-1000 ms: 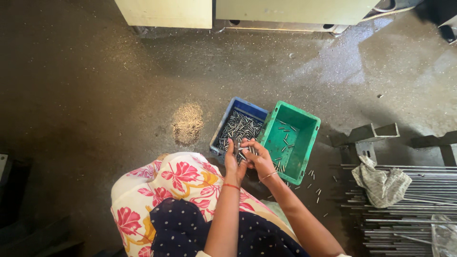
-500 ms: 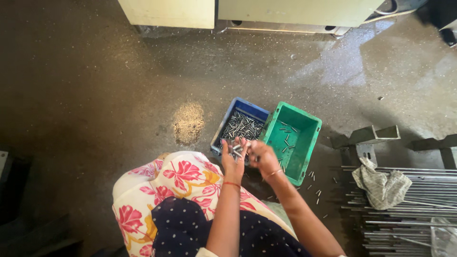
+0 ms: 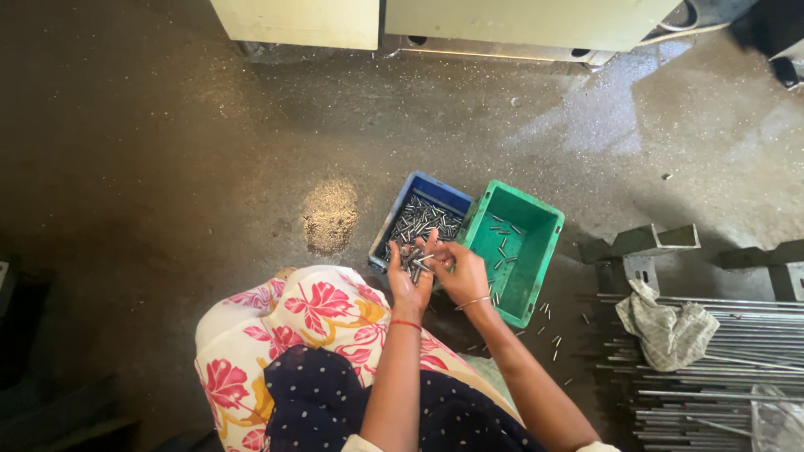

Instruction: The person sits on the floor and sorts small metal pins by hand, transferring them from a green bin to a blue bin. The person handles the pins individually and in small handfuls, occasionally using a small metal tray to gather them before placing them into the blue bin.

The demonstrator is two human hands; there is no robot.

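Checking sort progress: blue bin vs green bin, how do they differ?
The blue bin is packed with small metal pins; the green bin holds only a scattered few, its floor mostly bare. The blue bin sits by the left hand, which cups a bunch of pins; the green bin lies beside the right hand. Both are open rectangular plastic bins, side by side on the floor.

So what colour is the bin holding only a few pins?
Green plastic bin, clearest in the head view.
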